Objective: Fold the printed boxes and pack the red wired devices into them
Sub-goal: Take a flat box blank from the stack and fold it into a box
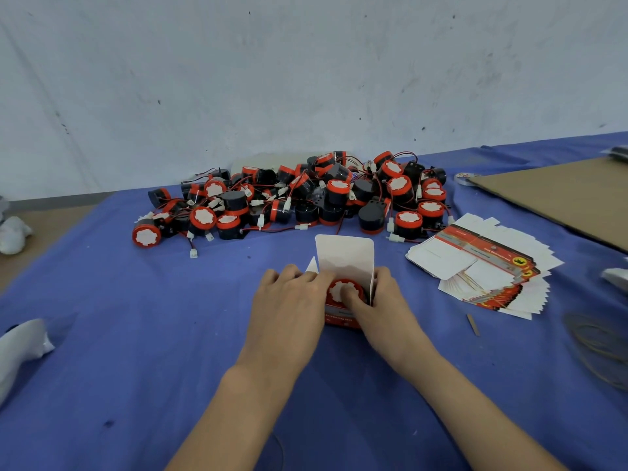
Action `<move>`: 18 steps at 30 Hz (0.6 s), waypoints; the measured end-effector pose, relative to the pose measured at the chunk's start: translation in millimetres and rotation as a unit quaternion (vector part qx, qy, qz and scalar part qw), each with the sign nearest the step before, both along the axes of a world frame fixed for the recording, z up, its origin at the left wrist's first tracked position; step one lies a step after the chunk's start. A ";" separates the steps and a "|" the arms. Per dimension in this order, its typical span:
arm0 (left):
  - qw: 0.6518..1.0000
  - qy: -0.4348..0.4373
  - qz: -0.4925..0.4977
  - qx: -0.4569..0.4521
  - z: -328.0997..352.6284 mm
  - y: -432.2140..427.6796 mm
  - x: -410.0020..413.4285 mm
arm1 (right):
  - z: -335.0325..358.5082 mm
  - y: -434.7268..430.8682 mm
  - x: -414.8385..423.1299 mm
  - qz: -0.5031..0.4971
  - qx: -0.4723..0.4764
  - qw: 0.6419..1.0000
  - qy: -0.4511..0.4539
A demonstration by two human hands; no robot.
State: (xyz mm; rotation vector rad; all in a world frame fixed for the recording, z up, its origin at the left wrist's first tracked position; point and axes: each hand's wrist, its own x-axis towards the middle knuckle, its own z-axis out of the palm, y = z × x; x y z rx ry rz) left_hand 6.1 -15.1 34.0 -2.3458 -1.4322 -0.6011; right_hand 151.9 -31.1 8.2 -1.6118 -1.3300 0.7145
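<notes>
head view | box standing near-centre on blue cloth, mouth opening upward, lid flap rising at its far edge | red device sitting face-up inside, under right hand thumb | left hand fingers curling together against left wall | right hand clamping right wall | cloth strip separating flap from far pile
</notes>
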 end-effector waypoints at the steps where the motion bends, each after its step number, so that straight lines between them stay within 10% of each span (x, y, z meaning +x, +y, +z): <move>1: 1.000 0.005 0.004 0.003 -0.7 -0.5 0.8 | -0.1 0.1 -0.1 0.000 0.000 1.000 0.000; 18: 0.998 -0.030 -0.020 -0.059 -7.3 -8.7 1.5 | -1.1 0.8 -1.7 -0.010 0.004 1.000 -0.022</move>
